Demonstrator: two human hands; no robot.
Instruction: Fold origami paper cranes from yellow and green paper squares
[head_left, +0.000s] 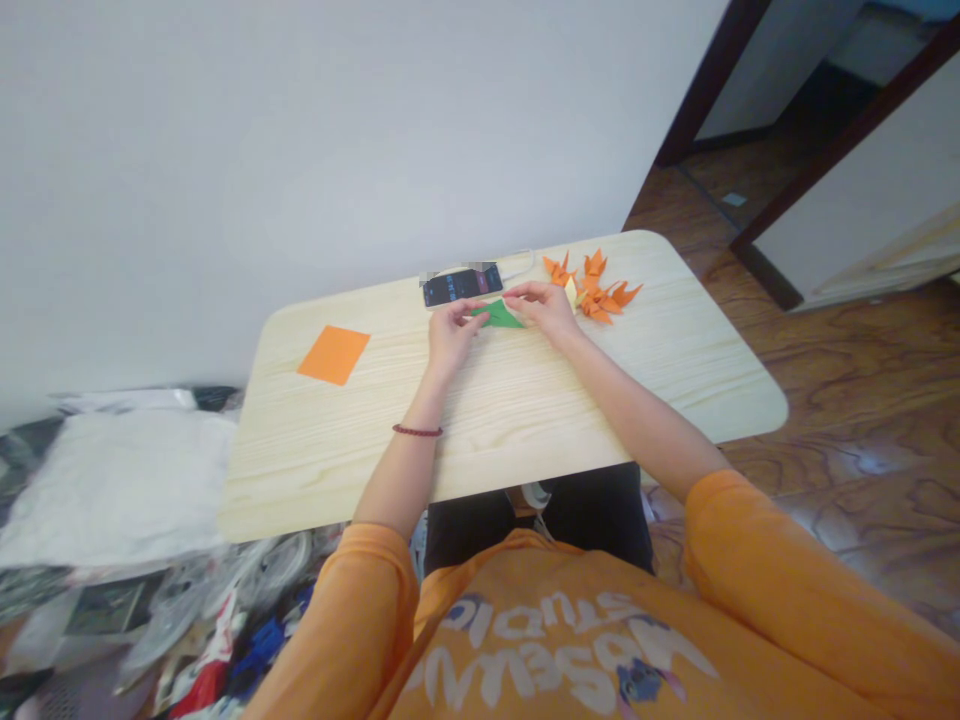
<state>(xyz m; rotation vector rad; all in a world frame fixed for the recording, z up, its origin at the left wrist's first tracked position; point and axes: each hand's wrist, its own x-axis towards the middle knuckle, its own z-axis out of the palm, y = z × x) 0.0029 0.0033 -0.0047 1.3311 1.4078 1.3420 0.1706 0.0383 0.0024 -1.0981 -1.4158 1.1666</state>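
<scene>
A partly folded piece of green paper [501,315] lies on the table between my two hands. My left hand [451,332] holds its left side, with the fingertips pressed on the paper. At the paper's upper right edge, my right hand [546,308] pinches a part of it between thumb and forefinger. Close beyond the right hand sit several folded orange paper figures [598,290] in a cluster, with a pale yellow piece [571,292] among them.
A phone [462,286] with a lit screen and a white cable [525,262] lies at the table's back edge by the wall. A flat orange paper square [334,355] rests at the left of the pale wooden table [330,450].
</scene>
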